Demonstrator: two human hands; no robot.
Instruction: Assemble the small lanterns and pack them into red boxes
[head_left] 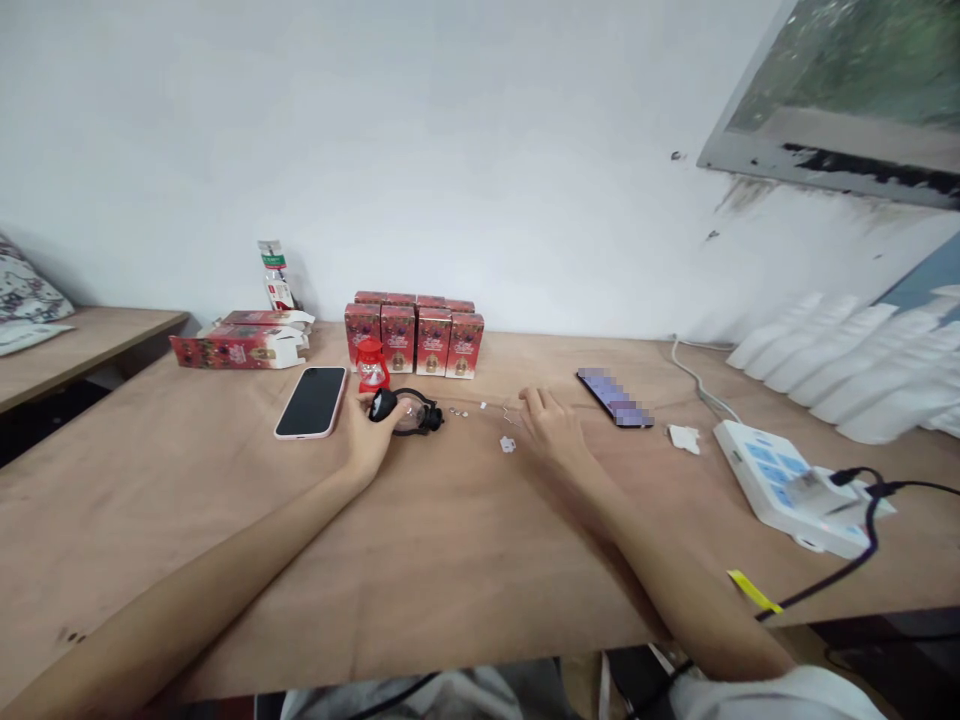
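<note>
My left hand (367, 436) is wrapped around the base end of a small black lantern (415, 412) with a clear globe, which is tilted on its side with its top to the right. A red lantern (372, 366) of similar shape stands upright just behind it. My right hand (553, 428) rests low over the table, fingers bent down and together; whatever is between the fingertips is too small to make out. Beside those fingertips lies a thin, light-coloured strand (511, 412). Several tiny round pieces (459, 413) and a small white scrap (508, 444) lie between my hands.
Several red printed boxes (433, 342) stand in rows near the wall. Opened boxes (244, 342) lie at the left, near a pink-edged phone (311, 402). Another phone (615, 398) and a white power strip (787, 480) with cables are on the right, with white foam-like pieces (832, 370) behind.
</note>
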